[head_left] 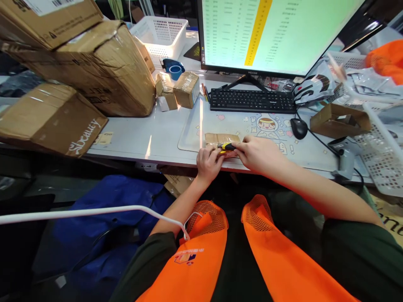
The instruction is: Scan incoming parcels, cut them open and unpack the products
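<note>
A small brown taped package lies at the front edge of the desk, on a pale printed desk mat. My left hand is closed on the package's near left side, fingers curled over it. Between the thumb and fingers of my right hand is a yellow and black utility knife, pointing left across the package, close to my left fingers. The knife's tip is too small to make out, and both hands hide part of the package.
Stacked cartons fill the left side. Behind the mat stand small boxes, a keyboard and a monitor. On the right are a mouse, an open small carton, a barcode scanner and a white basket.
</note>
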Tool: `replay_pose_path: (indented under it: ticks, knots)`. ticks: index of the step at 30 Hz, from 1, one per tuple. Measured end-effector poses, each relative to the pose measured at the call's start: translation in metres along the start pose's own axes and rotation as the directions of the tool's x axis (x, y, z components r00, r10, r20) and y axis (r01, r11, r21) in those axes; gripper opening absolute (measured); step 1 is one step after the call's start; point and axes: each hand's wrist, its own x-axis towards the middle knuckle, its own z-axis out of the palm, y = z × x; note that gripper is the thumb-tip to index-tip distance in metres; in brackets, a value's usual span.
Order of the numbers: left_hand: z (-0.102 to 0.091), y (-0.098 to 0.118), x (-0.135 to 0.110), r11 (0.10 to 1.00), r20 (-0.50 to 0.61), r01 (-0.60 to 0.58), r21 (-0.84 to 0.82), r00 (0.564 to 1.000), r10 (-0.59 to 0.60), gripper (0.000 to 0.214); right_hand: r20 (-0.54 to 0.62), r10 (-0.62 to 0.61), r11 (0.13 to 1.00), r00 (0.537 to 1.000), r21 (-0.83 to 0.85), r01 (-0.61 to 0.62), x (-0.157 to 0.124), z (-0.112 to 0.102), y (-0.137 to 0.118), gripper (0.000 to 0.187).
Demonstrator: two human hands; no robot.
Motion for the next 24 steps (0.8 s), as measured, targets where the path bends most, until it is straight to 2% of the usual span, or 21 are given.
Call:
replay_pose_path:
  ticks: [3, 6, 9, 11, 12, 14, 15, 16, 19, 22, 23, 24]
  knots:
    - [-0.002, 0.000, 0.000, 0.999, 0.033, 0.028, -0.015, 0.999, -0.028, 0.024, 0.007, 0.039, 0.999, 0.999, -0.003, -0.039, 0.000, -0.002, -0.005, 0.039]
    - [-0.004, 0.002, 0.003, 1.000, 0.044, -0.003, -0.013, 0.999, 0.004, 0.025, 0.041, 0.076, 0.997, 0.996, 0.021, -0.077, 0.002, -0.006, 0.002, 0.038]
    - [-0.002, 0.008, 0.008, 0.997, 0.096, -0.068, -0.021, 0.993, 0.070, 0.023, 0.066, 0.102, 0.994, 0.993, 0.038, -0.104, -0.003, -0.010, 0.028, 0.039]
    - [0.001, 0.012, 0.010, 0.997, 0.133, -0.074, -0.011, 0.988, 0.075, 0.022, 0.067, 0.189, 0.982, 0.980, -0.016, -0.188, -0.017, -0.008, 0.057, 0.041]
    - [0.001, 0.014, 0.011, 0.998, 0.143, -0.061, -0.001, 0.988, 0.060, 0.021, 0.087, 0.268, 0.963, 0.960, -0.057, -0.263, -0.026, -0.005, 0.075, 0.041]
    - [-0.003, 0.020, 0.014, 0.999, 0.150, -0.035, 0.011, 0.988, 0.033, 0.023, 0.139, 0.450, 0.891, 0.882, -0.129, -0.435, -0.050, 0.008, 0.110, 0.040]
    - [-0.007, 0.023, 0.016, 0.999, 0.164, -0.036, 0.007, 0.986, 0.035, 0.024, 0.173, 0.509, 0.860, 0.843, -0.134, -0.492, -0.062, 0.018, 0.126, 0.039]
    - [-0.013, 0.026, 0.020, 0.999, 0.194, -0.050, -0.004, 0.980, 0.049, 0.026, 0.169, 0.539, 0.842, 0.825, -0.114, -0.527, -0.072, 0.029, 0.140, 0.040]
    - [-0.038, 0.036, 0.048, 0.995, 0.350, -0.097, -0.039, 0.931, 0.104, 0.032, 0.078, 0.576, 0.816, 0.814, -0.005, -0.578, -0.088, 0.066, 0.163, 0.049]
    - [-0.053, 0.036, 0.099, 0.992, 0.511, -0.119, 0.032, 0.855, 0.086, 0.036, 0.005, 0.632, 0.771, 0.775, 0.089, -0.630, -0.077, 0.094, 0.162, 0.052]
    - [-0.052, 0.033, 0.119, 0.989, 0.582, -0.131, 0.067, 0.810, 0.068, 0.040, -0.036, 0.643, 0.761, 0.765, 0.136, -0.634, -0.069, 0.099, 0.157, 0.052]
    - [-0.049, 0.030, 0.137, 0.986, 0.678, -0.145, 0.086, 0.733, 0.049, 0.047, -0.091, 0.638, 0.764, 0.765, 0.204, -0.613, -0.059, 0.102, 0.149, 0.053]
